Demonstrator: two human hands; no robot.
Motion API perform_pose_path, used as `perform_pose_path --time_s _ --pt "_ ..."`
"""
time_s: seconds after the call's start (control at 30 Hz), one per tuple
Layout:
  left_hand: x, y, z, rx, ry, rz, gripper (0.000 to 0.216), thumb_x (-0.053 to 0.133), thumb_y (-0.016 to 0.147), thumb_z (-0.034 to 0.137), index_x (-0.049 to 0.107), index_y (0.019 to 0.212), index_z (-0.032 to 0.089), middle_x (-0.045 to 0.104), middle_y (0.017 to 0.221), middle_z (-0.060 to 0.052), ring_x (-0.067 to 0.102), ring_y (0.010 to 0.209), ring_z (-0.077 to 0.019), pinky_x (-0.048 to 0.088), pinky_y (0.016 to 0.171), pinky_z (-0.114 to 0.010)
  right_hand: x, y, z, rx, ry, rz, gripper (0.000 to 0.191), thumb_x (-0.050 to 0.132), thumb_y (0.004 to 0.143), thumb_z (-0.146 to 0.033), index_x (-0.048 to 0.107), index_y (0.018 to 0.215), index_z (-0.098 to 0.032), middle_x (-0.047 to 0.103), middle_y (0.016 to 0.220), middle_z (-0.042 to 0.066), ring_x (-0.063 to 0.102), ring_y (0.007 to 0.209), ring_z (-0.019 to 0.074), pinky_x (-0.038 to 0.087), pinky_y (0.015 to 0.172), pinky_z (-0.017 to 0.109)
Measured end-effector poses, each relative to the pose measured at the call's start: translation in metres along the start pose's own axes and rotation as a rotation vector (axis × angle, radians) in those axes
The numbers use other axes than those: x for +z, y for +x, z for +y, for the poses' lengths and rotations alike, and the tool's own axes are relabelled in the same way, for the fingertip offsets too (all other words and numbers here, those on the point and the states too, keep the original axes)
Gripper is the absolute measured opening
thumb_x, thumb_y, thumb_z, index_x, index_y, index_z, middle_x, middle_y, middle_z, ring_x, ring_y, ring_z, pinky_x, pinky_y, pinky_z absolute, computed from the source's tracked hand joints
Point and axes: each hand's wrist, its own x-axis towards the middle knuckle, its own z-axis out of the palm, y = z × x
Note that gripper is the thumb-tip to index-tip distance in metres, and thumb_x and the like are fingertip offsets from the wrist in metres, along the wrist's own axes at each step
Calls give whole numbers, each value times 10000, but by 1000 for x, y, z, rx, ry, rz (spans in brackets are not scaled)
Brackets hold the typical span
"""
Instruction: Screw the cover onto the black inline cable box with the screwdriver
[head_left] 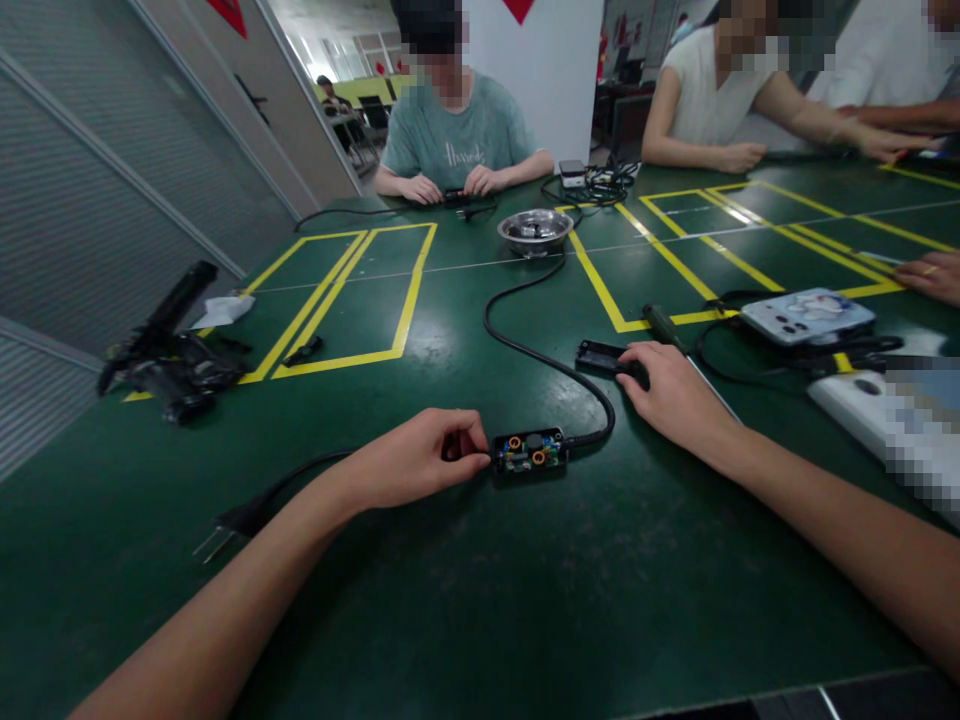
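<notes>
An opened power adapter (pixel 529 452) lies on the green table (pixel 480 600), its circuit board with orange coils showing. My left hand (pixel 420 458) is closed in a pinch at the adapter's left end, on the cable there. That cable runs left to a two-pin plug (pixel 238 522). A second black cable (pixel 525 345) curves from the adapter's right end toward the back. My right hand (pixel 671 392) rests with curled fingers on the end of a black cover piece (pixel 600 356); a dark-handled screwdriver (pixel 664 325) lies just behind it.
A steel bowl (pixel 535 230) stands mid-table. Black tools (pixel 169 350) lie at the left edge. A grey device (pixel 806 315) and a white box (pixel 885 420) sit at the right. Other people sit along the far side; another person's hand (pixel 930 275) rests at right.
</notes>
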Motion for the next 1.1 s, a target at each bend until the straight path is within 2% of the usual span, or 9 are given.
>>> perform_pose_path --time_s 0.2,0.53,0.77,0.93,1.03,1.1 --pt "2 2 -2 -11 -18 9 218 543 900 388 602 910 178 577 755 12 532 670 -127 397 593 -234 1 1 1 64 57 59 287 580 863 -294 618 1104 -142 660 1092 135 610 1015 307 497 910 499" --pt "2 2 -1 -11 -18 17 211 545 891 376 604 908 174 577 755 9 532 666 -125 387 586 -232 -4 1 -2 125 148 170 287 585 862 -301 584 1114 -162 656 1104 137 623 1013 311 499 907 493" --pt "3 2 -3 -9 -10 20 219 543 892 379 609 911 171 574 744 10 526 662 -121 393 591 -229 -13 2 -5 174 321 421 290 617 860 -311 573 1124 -198 653 1108 112 633 1051 274 499 959 465" --pt "3 2 -3 -11 -12 18 224 548 893 389 608 914 175 582 754 6 529 668 -126 396 592 -235 -17 -2 -14 115 513 547 389 607 868 -340 482 1219 -230 596 1195 121 621 1086 259 511 969 477" --pt "2 2 -1 -6 -9 17 224 550 890 388 608 911 173 581 746 7 527 663 -127 399 594 -236 -19 -9 -25 43 641 519 446 603 875 -341 431 1277 -258 589 1180 105 622 1070 243 517 965 451" --pt "2 2 -1 -4 -11 17 224 547 891 387 607 911 172 585 754 5 532 668 -128 405 600 -236 -19 -16 -33 -9 705 430 466 608 875 -338 424 1298 -272 589 1168 92 620 1066 237 522 960 430"
